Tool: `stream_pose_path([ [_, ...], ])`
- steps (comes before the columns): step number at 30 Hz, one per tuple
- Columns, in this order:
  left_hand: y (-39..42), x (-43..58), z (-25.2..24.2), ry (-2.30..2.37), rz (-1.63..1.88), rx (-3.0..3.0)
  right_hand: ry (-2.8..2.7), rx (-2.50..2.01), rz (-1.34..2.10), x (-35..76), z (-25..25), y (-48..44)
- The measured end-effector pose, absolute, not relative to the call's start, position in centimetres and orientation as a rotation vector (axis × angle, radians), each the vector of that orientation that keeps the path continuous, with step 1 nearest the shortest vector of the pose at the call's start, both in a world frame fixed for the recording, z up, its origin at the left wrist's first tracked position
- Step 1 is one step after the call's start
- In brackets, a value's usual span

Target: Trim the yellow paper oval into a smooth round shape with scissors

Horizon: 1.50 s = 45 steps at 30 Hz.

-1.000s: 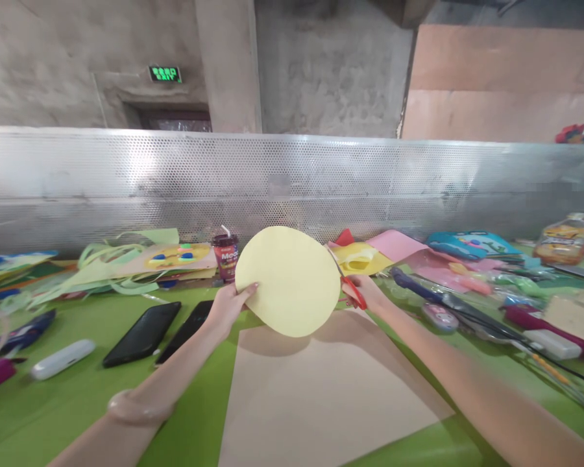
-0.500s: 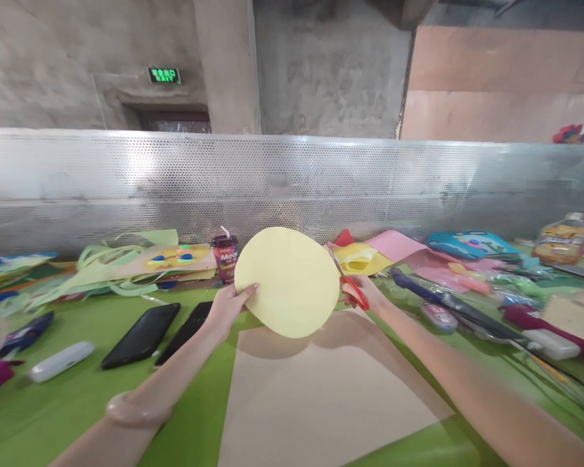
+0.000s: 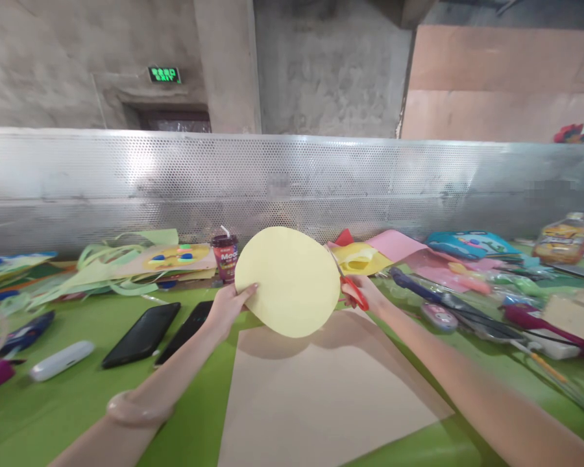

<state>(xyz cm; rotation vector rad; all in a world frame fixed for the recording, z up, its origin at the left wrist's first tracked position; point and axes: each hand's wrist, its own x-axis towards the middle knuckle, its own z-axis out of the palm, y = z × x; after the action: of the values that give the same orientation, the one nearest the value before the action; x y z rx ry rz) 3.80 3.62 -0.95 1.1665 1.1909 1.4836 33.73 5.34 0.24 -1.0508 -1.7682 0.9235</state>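
A pale yellow, roughly round sheet of paper [image 3: 289, 282] is held upright in front of me, above the table. My left hand [image 3: 228, 308] pinches its lower left edge, thumb on the near face and the other fingers hidden behind. At the right edge, my right hand [image 3: 363, 293] is closed on the red handles of a pair of scissors [image 3: 356, 293]. The blades lie along the paper's right rim, partly behind it; whether they touch it I cannot tell. Beneath, a large beige sheet of paper [image 3: 316, 395] lies flat on the green table [image 3: 189, 415].
Two black phones [image 3: 142, 335] and a white oblong device [image 3: 62, 360] lie to the left. A drink cup with a straw [image 3: 224, 257] stands behind my left hand. Green paper strips [image 3: 102, 259] are heaped far left; pink paper [image 3: 396, 250], cables and a bottle [image 3: 563, 240] fill the right.
Almost nothing differs. The yellow paper has shifted very slightly to the right; both hands keep their grip.
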Motion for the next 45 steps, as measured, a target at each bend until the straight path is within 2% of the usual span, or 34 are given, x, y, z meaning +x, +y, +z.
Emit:
stream_pose_path([
  [27,3.94,3.64,-1.24,1.162,1.488,1.150,-1.787,-1.208,0.793,33.53,0.41,5.32],
  [45,4.03,3.64,-1.34,1.149,1.494,1.151,-1.771,-1.088,0.869,33.43,0.59,4.87],
])
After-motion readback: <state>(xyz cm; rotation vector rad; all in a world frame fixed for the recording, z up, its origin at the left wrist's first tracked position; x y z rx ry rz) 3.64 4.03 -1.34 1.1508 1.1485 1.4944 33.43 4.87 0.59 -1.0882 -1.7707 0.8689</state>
